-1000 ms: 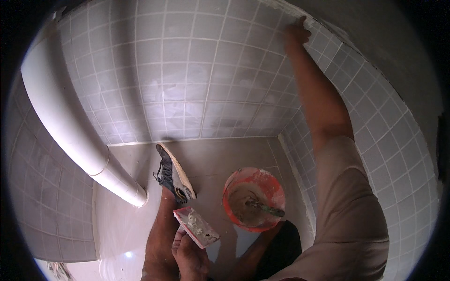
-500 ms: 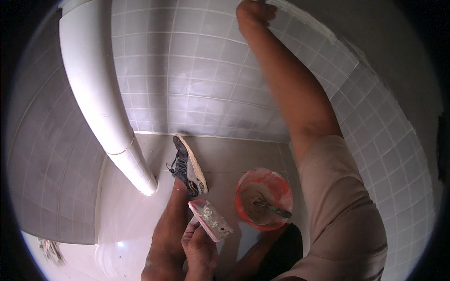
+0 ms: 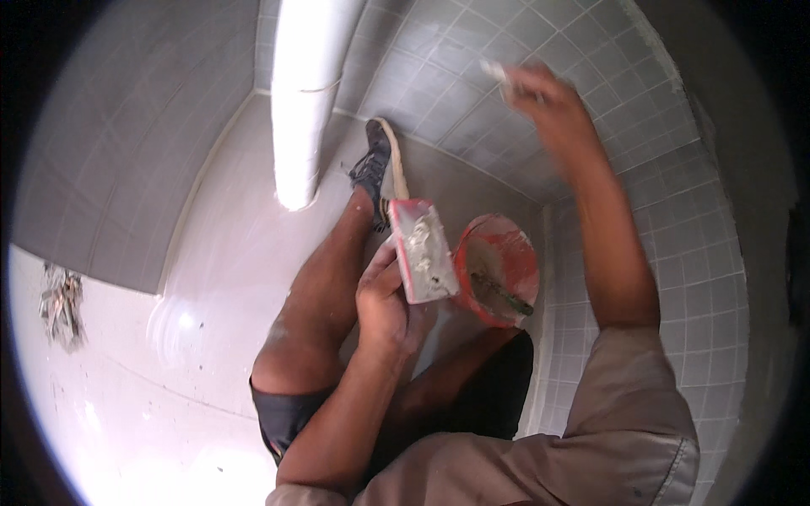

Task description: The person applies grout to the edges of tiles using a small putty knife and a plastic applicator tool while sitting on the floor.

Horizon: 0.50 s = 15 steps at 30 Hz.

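My left hand point(image 3: 384, 299) is closed round a grout float point(image 3: 432, 261), its flat face turned up. The float is rectangular with a red edge, and lumps of pale grout lie on it. Up near the tiled wall point(image 3: 439, 72), my right hand point(image 3: 544, 93) is closed with a small whitish flat piece point(image 3: 493, 71) sticking out of its fingers; motion blur hides what kind it is. Just right of the float stands a red bucket point(image 3: 523, 253) smeared with paste. Grey-brown mix lies in it, and a dark-handled tool point(image 3: 506, 295) leans inside.
A thick white pipe point(image 3: 299, 126) rises from the floor beside my outstretched leg and dark shoe point(image 3: 371, 169). Grey tiled walls stand ahead, left point(image 3: 143, 143) and right point(image 3: 675, 228). A crumpled pile of scraps point(image 3: 62, 308) lies on the pale floor point(image 3: 211, 278) at far left.
My right hand has come down from the wall's top edge, and the whitish piece now shows. The left hand has raised the float. The whole view has shifted and turned.
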Motion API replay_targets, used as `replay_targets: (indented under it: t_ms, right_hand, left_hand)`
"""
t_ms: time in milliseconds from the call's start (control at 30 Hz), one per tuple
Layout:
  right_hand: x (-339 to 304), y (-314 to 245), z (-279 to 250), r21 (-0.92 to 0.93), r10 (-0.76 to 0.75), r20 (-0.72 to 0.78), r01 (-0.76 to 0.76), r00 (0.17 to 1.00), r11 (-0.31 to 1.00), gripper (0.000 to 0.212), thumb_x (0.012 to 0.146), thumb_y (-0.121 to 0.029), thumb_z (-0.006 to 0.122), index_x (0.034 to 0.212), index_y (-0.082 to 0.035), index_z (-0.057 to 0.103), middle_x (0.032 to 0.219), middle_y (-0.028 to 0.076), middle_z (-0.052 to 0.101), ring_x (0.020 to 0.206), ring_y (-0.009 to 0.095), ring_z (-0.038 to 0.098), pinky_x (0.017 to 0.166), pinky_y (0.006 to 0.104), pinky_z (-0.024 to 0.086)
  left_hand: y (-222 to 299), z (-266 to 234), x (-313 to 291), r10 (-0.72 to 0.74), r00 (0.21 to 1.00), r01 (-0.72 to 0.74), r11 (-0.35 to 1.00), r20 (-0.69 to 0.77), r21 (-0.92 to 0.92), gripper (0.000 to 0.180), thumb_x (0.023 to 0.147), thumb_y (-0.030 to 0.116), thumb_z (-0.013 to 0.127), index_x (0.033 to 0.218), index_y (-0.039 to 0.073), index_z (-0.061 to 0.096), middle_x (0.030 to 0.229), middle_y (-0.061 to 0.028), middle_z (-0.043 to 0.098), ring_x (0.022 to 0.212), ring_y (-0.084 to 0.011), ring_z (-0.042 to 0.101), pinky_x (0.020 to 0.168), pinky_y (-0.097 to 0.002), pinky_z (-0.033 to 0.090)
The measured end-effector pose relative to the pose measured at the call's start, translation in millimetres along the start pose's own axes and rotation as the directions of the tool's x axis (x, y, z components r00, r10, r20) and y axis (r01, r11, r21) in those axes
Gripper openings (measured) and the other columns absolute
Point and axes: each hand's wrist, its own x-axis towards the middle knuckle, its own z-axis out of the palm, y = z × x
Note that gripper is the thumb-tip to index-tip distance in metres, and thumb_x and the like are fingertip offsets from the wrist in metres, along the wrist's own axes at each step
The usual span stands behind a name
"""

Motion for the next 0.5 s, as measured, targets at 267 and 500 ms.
replay_targets:
  t_ms: [267, 500]
  right_hand:
    - [-161.3, -67.5, 46.5, -0.205, -0.180, 0.108, 0.199, 0.978, 0.958, 0.035, 0.090, -0.008, 0.063, 0.124, -0.013, 0.071, 0.113, 0.007, 0.056, 0.111, 0.025, 0.048, 0.100, 0.0377, 0.038]
    - [-129.9, -107.7, 48.0, -0.360, -0.075, 0.241, 0.161, 0.968, 0.919, 0.029, 0.091, -0.016, 0.063, 0.118, -0.009, 0.071, 0.115, 0.006, 0.058, 0.111, 0.027, 0.049, 0.097, 0.0404, 0.040]
  left_hand:
    - [9.7, 1.3, -16.0, -0.057, 0.995, 0.049, 0.994, 0.083, 0.101, 0.036, 0.095, 0.005, 0.048, 0.129, -0.003, 0.055, 0.120, -0.0133, 0.066, 0.106, -0.0217, 0.067, 0.095, -0.0347, 0.053]
    - [54.4, 39.6, -20.5, -0.053, 0.998, 0.047, 0.983, 0.033, 0.179, 0.031, 0.092, 0.003, 0.055, 0.121, -0.006, 0.061, 0.104, -0.0117, 0.070, 0.087, -0.0165, 0.069, 0.078, -0.0289, 0.057]
